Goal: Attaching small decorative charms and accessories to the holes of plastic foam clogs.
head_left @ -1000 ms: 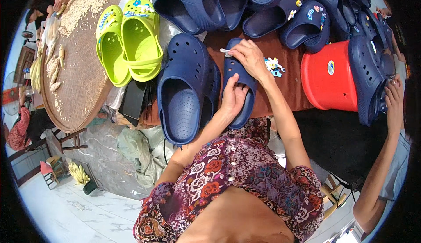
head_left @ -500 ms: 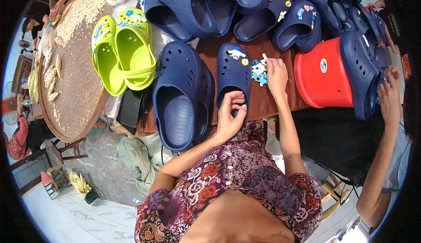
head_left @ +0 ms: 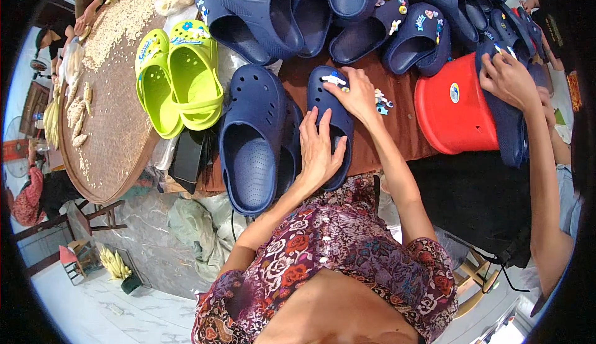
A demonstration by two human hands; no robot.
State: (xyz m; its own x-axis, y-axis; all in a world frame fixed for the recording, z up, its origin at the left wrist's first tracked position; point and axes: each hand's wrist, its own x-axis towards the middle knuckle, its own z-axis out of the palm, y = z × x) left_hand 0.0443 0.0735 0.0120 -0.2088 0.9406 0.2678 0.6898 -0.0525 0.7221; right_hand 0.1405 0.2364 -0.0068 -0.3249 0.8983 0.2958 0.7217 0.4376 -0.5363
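Brown cloth covers the tabletop (head_left: pixel 397 130), which carries many dark blue clogs along its far edge. Left hand (head_left: pixel 320 148) lies flat on the small blue clog (head_left: pixel 332 120) at the near middle of the tabletop, fingers spread wide over the clog's heel end, palm pressing down. Right hand (head_left: pixel 359 95) rests on the toe end of the same clog, fingers drawn narrow around a small white charm (head_left: pixel 334 79) on the clog's upper; whether the charm is gripped or only touched cannot be told. Loose charms (head_left: pixel 382 102) lie on the cloth just beside the right hand. Large blue clog (head_left: pixel 254 139) lies touching the small clog on its left side. Pair of lime green clogs (head_left: pixel 180 80) sits toward the left edge, resting partly on a round woven tray (head_left: pixel 118 133). Red bucket (head_left: pixel 450 111) stands at the right, where another person's hand (head_left: pixel 509 80) holds a blue clog (head_left: pixel 506 126) against it
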